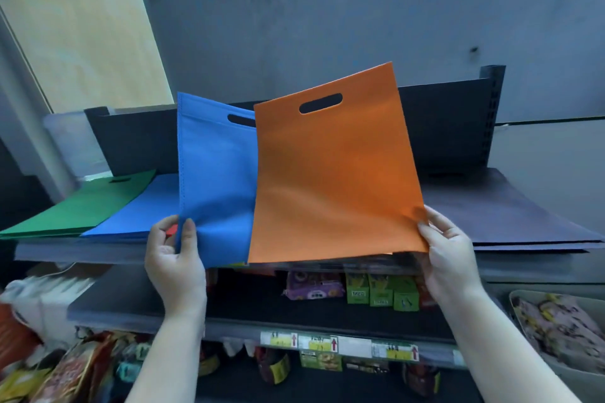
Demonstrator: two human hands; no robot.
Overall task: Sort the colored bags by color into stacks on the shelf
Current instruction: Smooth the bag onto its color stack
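Orange non-woven fabric fills the middle of the view: an orange bag point(337, 170) held upright in my right hand point(448, 258), its cut-out handle slot at the top. My right thumb lies on the front of the bag's lower right corner and the other fingers point(435, 222) curl behind it, so that corner is pinched between them.

Beside it, on the left and partly tucked behind its edge, I hold a blue bag point(214, 180) upright in my left hand point(175, 258). My left thumb presses the front of its lower left corner, with the remaining fingers curled behind the fabric. A small patch of red point(171, 230) shows between those fingers; I cannot tell what it is.

Both bags hang in front of the top shelf point(78, 252), their bottom edges level with its front lip. On that shelf, to the left, a green stack point(78, 206) lies flat at the far left, and a blue stack point(140, 209) lies just beside it, touching or slightly overlapping. To the right, a dark purple-grey stack point(510, 216) lies flat, well apart from the other two.

Below, a lower shelf carries a purple snack packet point(314, 285) and green boxes point(383, 291); their printing is too blurred to read. Price labels point(337, 343) along the shelf edge show red upward arrows on yellow and green, with text too small to make out.
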